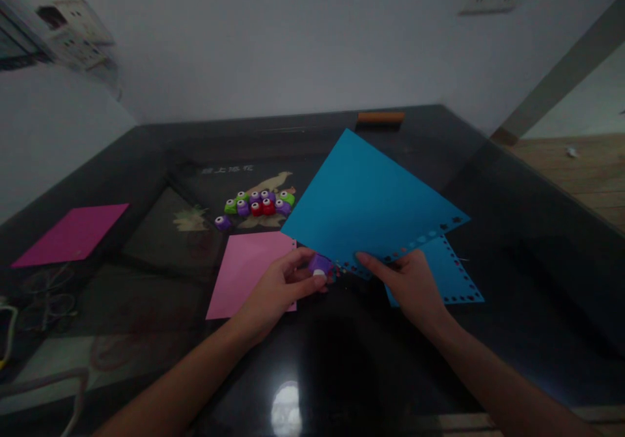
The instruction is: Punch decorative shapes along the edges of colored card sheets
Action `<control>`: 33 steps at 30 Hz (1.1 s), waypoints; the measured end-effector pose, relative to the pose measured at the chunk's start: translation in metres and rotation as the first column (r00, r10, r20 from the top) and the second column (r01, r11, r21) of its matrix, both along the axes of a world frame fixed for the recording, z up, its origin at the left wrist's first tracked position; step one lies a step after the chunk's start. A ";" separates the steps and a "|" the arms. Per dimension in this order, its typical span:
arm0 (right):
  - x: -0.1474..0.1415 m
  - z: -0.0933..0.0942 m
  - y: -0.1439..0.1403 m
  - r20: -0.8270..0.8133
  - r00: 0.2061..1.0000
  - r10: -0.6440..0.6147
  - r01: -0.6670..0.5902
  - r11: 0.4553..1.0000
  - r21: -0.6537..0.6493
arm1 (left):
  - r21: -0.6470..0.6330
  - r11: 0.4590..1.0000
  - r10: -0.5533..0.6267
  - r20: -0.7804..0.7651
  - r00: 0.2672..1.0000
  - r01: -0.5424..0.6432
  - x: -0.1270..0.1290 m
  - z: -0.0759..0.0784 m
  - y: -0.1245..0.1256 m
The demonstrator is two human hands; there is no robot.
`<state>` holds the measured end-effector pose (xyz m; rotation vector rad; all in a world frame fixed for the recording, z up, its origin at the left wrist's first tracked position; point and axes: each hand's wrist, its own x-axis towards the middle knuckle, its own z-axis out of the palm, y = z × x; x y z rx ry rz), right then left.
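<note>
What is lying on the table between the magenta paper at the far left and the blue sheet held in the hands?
In the head view, the light pink paper and the cluster of small coloured punches lie between the magenta paper and the blue sheet.

Open dark counter [527,261] at right and lower centre of the frame. Blocked at centre by cluster of small punches [257,205]; pink sheet [249,273] lower centre-left, magenta sheet [73,234] far left, cables [29,307] lower left.

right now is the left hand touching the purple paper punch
Touching. The head view shows the left hand with its fingers wrapped around the purple paper punch, thumb on top, at the edge of the blue paper sheet.
</note>
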<state>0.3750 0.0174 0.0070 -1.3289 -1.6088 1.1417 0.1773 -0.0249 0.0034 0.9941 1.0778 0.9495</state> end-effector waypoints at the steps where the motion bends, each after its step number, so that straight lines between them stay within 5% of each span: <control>1: 0.000 0.000 0.000 -0.006 1.000 0.005 -0.005 1.000 0.006 | -0.006 1.000 0.001 0.001 1.000 -0.001 0.000 0.000 0.000; 16: -0.001 -0.003 -0.004 -0.009 0.998 0.064 -0.062 0.990 0.127 | -0.024 0.996 0.080 -0.064 0.995 -0.082 0.004 0.004 -0.001; 25: -0.009 0.003 -0.007 -0.046 0.998 0.046 -0.045 0.999 0.020 | 0.048 0.994 0.105 -0.077 0.991 -0.102 0.007 0.000 -0.003; 33: -0.015 -0.001 -0.007 -0.091 0.996 -0.023 0.037 0.988 0.150 | 0.015 0.991 0.137 -0.009 0.991 -0.137 0.009 -0.003 -0.003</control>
